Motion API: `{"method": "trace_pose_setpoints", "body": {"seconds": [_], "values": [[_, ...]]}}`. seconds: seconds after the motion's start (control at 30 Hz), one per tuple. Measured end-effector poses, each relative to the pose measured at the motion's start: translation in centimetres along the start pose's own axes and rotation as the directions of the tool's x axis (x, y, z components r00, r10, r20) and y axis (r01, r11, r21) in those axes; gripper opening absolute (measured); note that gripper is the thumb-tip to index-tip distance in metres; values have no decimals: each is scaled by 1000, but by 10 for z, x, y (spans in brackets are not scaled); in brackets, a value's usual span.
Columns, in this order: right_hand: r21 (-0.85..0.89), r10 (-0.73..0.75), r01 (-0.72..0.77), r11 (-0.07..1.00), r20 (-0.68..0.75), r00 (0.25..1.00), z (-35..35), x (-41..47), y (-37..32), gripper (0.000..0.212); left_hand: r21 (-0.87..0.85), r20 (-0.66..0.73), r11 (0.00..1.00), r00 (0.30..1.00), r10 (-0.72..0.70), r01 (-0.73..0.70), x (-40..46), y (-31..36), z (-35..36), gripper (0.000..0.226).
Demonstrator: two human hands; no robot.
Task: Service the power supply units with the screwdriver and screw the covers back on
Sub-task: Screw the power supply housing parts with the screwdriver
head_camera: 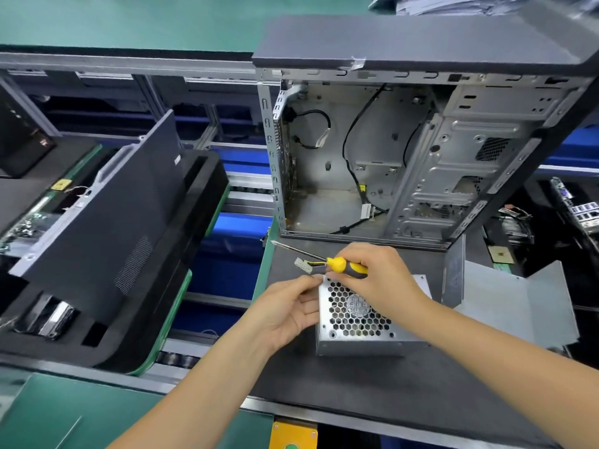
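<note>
A silver power supply unit (353,332) with a honeycomb fan grille lies on the dark work mat (340,384), grille up. My right hand (379,280) grips a yellow-and-black screwdriver (343,266) above the unit's far left corner, its shaft pointing up and left. My left hand (288,309) touches the unit's left edge, fingertips near the same corner. A white connector (303,265) on coloured wires lies just beyond the unit. Whether the fingertips hold a screw is hidden.
An open, empty computer case (405,157) stands right behind the mat. A loose grey metal panel (512,303) sits to the right. On the left, a black foam tray (136,286) holds a case side panel (107,218). Conveyor rails and blue bins run between.
</note>
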State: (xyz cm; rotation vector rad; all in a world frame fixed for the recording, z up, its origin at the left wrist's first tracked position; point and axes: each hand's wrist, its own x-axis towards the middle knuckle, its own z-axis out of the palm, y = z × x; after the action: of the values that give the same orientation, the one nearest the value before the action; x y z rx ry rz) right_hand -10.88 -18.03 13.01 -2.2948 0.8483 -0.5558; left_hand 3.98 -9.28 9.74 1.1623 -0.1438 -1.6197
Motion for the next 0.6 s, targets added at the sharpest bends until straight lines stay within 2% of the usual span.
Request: {"method": "trace_pose_setpoints", "body": {"seconds": [0.1, 0.27, 0.37, 0.5, 0.6], "values": [[-19, -53, 53, 998, -2, 999, 1, 0, 2, 14, -4, -7, 1000, 1000, 7, -7, 1, 0, 1, 24], [-224, -238, 222, 949, -47, 970, 3, -5, 1, 10, 4, -25, 1000, 1000, -3, 3, 0, 1, 2, 8], [-293, -333, 319, 901, 2, 943, 4, -6, 1, 13, 23, -9, 1000, 1000, -2, 3, 0, 2, 3, 14], [-304, -377, 377, 875, 62, 924, -1, -11, 4, 22, 19, -28, 1000, 1000, -12, 12, 2, 0, 3, 20], [-292, -397, 400, 869, 74, 915, -3, -11, 5, 26, 29, -33, 1000, 999, -4, 5, 2, 0, 2, 13]]}}
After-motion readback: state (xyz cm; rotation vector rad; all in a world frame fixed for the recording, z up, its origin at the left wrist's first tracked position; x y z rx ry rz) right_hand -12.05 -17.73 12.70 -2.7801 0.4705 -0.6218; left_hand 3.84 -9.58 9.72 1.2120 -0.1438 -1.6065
